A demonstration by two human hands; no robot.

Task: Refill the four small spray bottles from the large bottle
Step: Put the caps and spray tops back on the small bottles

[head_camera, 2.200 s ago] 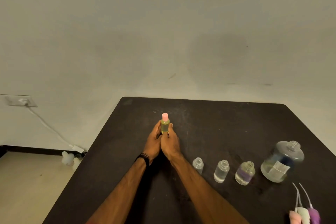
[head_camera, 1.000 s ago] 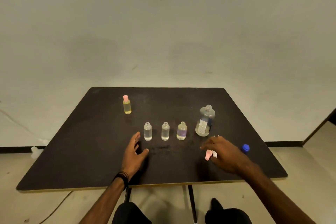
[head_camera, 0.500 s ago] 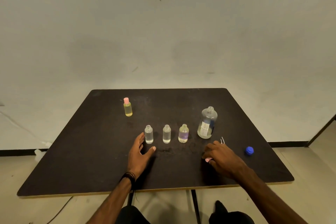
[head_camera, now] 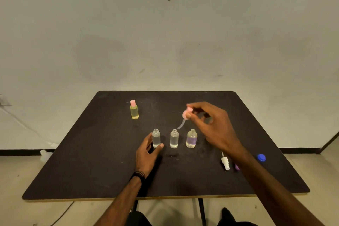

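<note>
Head view: right hand (head_camera: 211,126) pinched the pink spray top (head_camera: 187,113) between thumb and fingertips, its dip tube hanging above the middle open bottle (head_camera: 174,138). Left hand (head_camera: 146,154) lay relaxed, fingers and thumb loosely flanking the left open bottle (head_camera: 156,138). Large bottle was hidden behind the right hand.

Table (head_camera: 91,161): obstacles in a mid-table row, three uncapped bottles: left bottle (head_camera: 156,138), middle bottle (head_camera: 174,138), purple-tinted bottle (head_camera: 191,138), narrow gaps between. Capped yellow bottle (head_camera: 134,109) stands apart, far left. White sprayer (head_camera: 225,163) and blue cap (head_camera: 261,157) lie near right. Open tabletop at front-left.
</note>
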